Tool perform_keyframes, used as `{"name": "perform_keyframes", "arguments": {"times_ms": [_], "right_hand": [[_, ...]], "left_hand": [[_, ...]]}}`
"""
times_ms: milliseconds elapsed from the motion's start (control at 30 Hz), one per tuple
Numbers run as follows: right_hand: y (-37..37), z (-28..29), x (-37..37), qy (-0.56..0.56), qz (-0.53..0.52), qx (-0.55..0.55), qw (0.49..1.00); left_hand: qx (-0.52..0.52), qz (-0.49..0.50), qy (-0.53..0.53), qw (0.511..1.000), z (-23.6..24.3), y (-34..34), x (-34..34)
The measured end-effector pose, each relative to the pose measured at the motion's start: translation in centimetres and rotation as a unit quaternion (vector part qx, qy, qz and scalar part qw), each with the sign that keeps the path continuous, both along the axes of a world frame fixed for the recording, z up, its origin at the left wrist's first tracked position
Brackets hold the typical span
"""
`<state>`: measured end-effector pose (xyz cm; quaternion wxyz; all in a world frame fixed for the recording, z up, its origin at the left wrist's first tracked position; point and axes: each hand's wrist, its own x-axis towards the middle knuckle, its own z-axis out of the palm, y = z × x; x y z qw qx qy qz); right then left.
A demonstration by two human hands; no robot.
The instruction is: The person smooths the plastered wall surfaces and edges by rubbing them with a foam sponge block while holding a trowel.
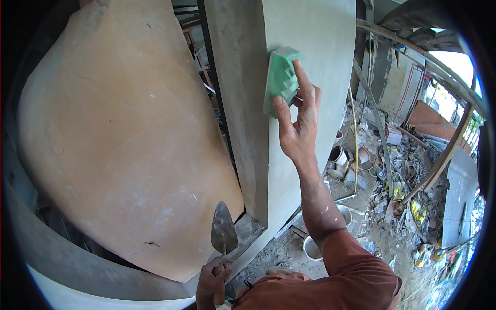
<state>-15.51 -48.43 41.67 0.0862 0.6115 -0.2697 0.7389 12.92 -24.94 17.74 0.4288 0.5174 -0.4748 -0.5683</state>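
My right hand (298, 121) reaches up and grips a green sponge block (282, 77) between thumb and fingers. The block lies against the smooth grey plastered column (310, 31), along its vertical corner. Some of the fingers are hidden behind the block. Lower down, my left hand (212, 279) is closed round the wooden handle of a pointing trowel (223, 230). The trowel's leaf-shaped blade points upward, in front of the lower edge of a large tan board (129, 139).
A grey ledge (249, 230) runs at the column's foot. To the right, rubble and scraps (398, 191) cover the ground, with a white bucket (311, 248) below my right arm. A yellow pole (355, 139) and a curved wooden beam (439, 155) stand there.
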Motion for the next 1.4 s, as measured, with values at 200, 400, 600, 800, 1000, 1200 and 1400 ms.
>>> {"name": "perform_keyframes", "arguments": {"times_ms": [200,400,600,800,1000,1200,1400], "right_hand": [[-0.4,0.2,0.8,0.041,-0.089,0.000,0.995],[-1.1,-2.5,-0.3,0.020,-0.101,0.029,0.994],[-3.3,-9.7,-3.7,-0.042,-0.098,0.121,0.987],[-1.2,-2.3,-1.9,-0.105,0.067,0.004,0.992],[-1.6,6.8,0.9,0.035,-0.048,-0.073,0.996],[-2.8,5.0,0.7,0.049,-0.082,-0.068,0.993],[-4.2,-0.1,-1.6,0.030,-0.079,-0.027,0.996]], "left_hand": [[0.014,0.040,0.014,0.999,-1.9,1.7,1.0],[0.011,0.070,-0.009,0.997,-0.5,1.9,1.3],[-0.011,0.037,-0.006,0.999,-0.2,2.0,1.7],[-0.041,0.020,-0.054,0.998,0.5,2.1,0.5],[-0.043,0.062,-0.020,0.997,-0.7,2.8,-2.3],[-0.024,0.085,0.004,0.996,-2.4,2.9,-4.1],[-0.051,0.126,-0.028,0.990,-0.5,2.2,-5.2]]}}
